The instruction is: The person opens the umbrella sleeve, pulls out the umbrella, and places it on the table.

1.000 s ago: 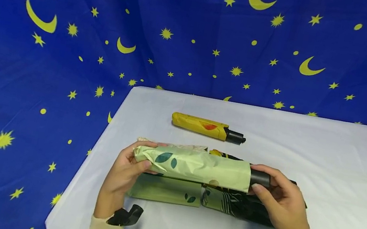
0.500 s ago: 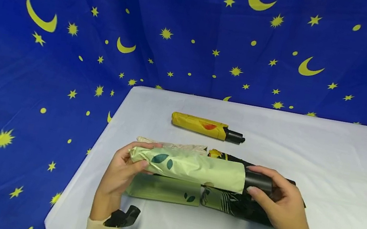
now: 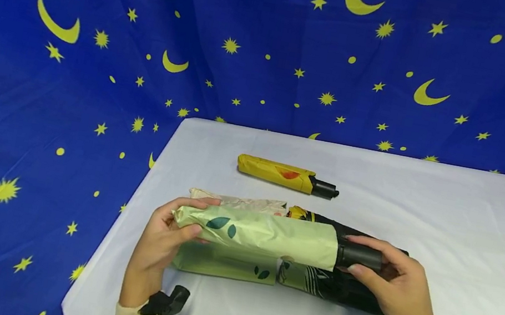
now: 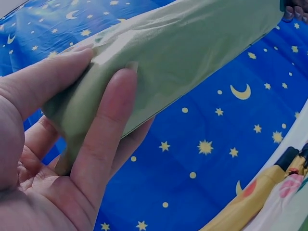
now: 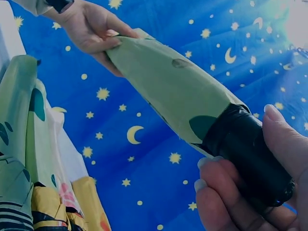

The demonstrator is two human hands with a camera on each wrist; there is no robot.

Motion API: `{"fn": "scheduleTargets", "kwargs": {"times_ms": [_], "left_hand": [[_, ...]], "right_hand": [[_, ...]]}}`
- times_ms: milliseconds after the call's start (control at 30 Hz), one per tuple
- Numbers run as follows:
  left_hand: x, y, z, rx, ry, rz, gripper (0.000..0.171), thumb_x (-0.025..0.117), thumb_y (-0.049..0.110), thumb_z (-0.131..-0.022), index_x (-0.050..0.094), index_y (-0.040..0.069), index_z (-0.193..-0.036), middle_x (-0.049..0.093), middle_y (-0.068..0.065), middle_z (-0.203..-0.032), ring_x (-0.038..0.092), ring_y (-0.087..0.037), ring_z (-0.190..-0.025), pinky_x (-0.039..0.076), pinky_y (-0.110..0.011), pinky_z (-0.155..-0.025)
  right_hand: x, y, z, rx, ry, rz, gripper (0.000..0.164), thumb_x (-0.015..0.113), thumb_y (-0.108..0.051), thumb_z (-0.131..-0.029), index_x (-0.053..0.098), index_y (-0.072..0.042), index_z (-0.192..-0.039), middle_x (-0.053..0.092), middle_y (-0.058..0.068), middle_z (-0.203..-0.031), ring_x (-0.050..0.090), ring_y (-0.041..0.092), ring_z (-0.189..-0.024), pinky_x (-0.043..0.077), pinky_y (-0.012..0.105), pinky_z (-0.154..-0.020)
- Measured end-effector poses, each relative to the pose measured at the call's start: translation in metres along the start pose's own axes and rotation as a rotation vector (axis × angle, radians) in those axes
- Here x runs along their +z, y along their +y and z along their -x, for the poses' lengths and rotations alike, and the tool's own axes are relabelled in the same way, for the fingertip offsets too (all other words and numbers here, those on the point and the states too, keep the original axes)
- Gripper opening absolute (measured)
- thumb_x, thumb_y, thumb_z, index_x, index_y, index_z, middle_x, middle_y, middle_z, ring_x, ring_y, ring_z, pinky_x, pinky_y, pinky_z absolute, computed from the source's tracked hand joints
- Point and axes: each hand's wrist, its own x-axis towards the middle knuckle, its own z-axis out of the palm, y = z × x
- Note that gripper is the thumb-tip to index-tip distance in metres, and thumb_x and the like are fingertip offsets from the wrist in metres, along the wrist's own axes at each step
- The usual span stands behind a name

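Note:
A folded umbrella in a pale green sleeve with dark leaf prints (image 3: 269, 236) is held level above the white table. My left hand (image 3: 159, 239) pinches the sleeve's crumpled left end between thumb and fingers, seen close in the left wrist view. My right hand (image 3: 402, 285) grips the black handle (image 3: 360, 256) that sticks out of the sleeve's right end. In the right wrist view the handle (image 5: 252, 151) lies between thumb and curled fingers. Below the held umbrella, partly hidden by it, lie a green leaf-print piece (image 3: 223, 264) and a dark striped piece (image 3: 335, 290).
A yellow folded umbrella with a black handle (image 3: 275, 174) lies farther back on the white table (image 3: 465, 217). Just behind the held umbrella lie a pale pink-patterned piece (image 3: 245, 201) and a black one with a yellow end (image 3: 318, 217). A blue star-patterned curtain (image 3: 256, 23) stands behind.
My left hand has moved slightly left and down with the sleeve, and my right hand slightly right. More of the black handle shows beyond the sleeve. The other pieces lie still.

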Motion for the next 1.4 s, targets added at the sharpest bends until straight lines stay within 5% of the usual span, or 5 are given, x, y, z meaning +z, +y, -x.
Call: {"fn": "scheduleTargets", "kwargs": {"times_ms": [433,667,900,1200,1400], "left_hand": [[-0.001,0.001,0.002,0.017,0.012,0.032,0.036,0.058,-0.007,-0.1,0.053,-0.009,-0.136,0.053,-0.028,-0.142,0.063,-0.031,-0.117,0.061,-0.035,-0.078],[0.0,0.001,0.0,0.083,0.046,-0.124,0.039,0.058,0.001,-0.102,0.048,-0.02,-0.134,0.054,-0.031,-0.139,0.048,-0.042,-0.133,0.047,-0.037,-0.106],[-0.001,0.001,0.003,0.063,0.148,-0.242,0.03,0.053,-0.01,-0.1,0.054,-0.019,-0.128,0.063,-0.024,-0.13,0.06,-0.03,-0.12,0.055,-0.029,-0.087],[-0.006,0.004,0.008,0.076,0.179,-0.327,0.032,0.054,-0.012,-0.098,0.053,-0.021,-0.129,0.061,-0.026,-0.131,0.053,-0.034,-0.128,0.052,-0.029,-0.093],[-0.008,0.006,0.011,0.045,0.229,-0.334,0.032,0.054,-0.014,-0.097,0.054,-0.02,-0.129,0.064,-0.023,-0.128,0.061,-0.019,-0.1,0.052,-0.023,-0.074]], "right_hand": [[-0.012,-0.001,0.004,0.071,0.009,-0.115,0.039,0.063,0.023,-0.089,0.059,0.015,-0.128,0.073,0.009,-0.109,0.075,0.025,-0.087,0.061,0.032,-0.076],[-0.016,0.002,0.007,0.072,0.024,-0.145,0.037,0.06,0.024,-0.09,0.057,0.018,-0.127,0.073,0.009,-0.108,0.075,0.023,-0.086,0.061,0.031,-0.077],[-0.019,0.004,0.008,0.038,0.067,-0.201,0.036,0.057,0.025,-0.09,0.056,0.02,-0.126,0.074,0.012,-0.104,0.076,0.023,-0.084,0.06,0.03,-0.078],[-0.023,0.006,0.009,0.027,0.104,-0.25,0.035,0.055,0.025,-0.092,0.057,0.02,-0.126,0.072,0.017,-0.105,0.076,0.027,-0.083,0.06,0.029,-0.08],[-0.027,0.005,0.011,0.086,0.122,-0.207,0.034,0.056,0.022,-0.093,0.055,0.02,-0.127,0.073,0.014,-0.104,0.076,0.026,-0.082,0.06,0.029,-0.081]]}}
